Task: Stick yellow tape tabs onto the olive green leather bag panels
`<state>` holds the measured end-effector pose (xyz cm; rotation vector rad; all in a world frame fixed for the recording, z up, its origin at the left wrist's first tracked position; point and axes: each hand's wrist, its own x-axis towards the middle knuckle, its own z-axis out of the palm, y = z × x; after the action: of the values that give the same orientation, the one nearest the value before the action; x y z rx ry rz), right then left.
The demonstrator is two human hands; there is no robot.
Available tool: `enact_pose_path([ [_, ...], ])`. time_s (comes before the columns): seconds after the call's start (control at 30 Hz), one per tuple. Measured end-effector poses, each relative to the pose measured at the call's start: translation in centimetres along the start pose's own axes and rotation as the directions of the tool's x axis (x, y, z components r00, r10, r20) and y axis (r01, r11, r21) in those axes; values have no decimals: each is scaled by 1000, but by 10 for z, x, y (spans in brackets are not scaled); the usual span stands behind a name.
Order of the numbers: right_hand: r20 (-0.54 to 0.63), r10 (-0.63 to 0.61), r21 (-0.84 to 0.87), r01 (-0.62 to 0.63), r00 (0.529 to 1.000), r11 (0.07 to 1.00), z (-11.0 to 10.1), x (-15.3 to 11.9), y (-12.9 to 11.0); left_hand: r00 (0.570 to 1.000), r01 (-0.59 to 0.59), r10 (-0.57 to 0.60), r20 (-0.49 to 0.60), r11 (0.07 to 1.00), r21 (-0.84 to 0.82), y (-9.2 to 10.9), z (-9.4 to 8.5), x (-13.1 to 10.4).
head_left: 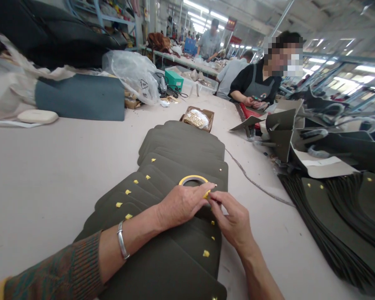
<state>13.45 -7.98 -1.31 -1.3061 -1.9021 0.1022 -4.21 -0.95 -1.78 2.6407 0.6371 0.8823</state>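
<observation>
Head view: left hand holds the yellow tape roll above the fanned dark olive panels; right hand, thumb and finger narrow, pinches at the roll's near edge. Whether a strip is already loose, can't tell, fingertips cover it. Both hands and the left sleeve block part of the panels. Yellow tape bits dot the panels. Just beyond the fan: small open box with gold-coloured pieces. Thin cord runs right across the worktop to another panel stack. Behind that, a jumbled pile of olive pieces. Far left: blue-grey sheet, whitish rounded object, clear plastic bag; green box near the bag. Co-worker sits past the pile.
</observation>
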Motion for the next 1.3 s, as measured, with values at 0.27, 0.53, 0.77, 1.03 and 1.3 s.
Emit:
enact_pose_path([
  [0.27, -62, -47, -146, 38, 997, 989, 8, 0, 1, 996, 42, -37, 79, 997, -60, 6, -2, 1],
  [0.53, -108, 320, 79, -312, 941, 947, 6, 6, -3, 995, 54, -69, 75, 980, 192, 10, -5, 15],
  [0.77, 34, 758, 549, -646, 652, 531, 6, 15, 30, 999, -26, 34, -33, 975, 221, 14, 5, 18],
  [1.03, 140, 711, 352, -706, 689, 615, 2, 14, 62, 983, -17, -57, 175, 919, 393, 4, 17, 15],
  [1.3, 32, 526, -52, -524, 850, 850, 6, 23, 53, 970, 12, -102, 221, 926, 377, 9, 19, 13],
])
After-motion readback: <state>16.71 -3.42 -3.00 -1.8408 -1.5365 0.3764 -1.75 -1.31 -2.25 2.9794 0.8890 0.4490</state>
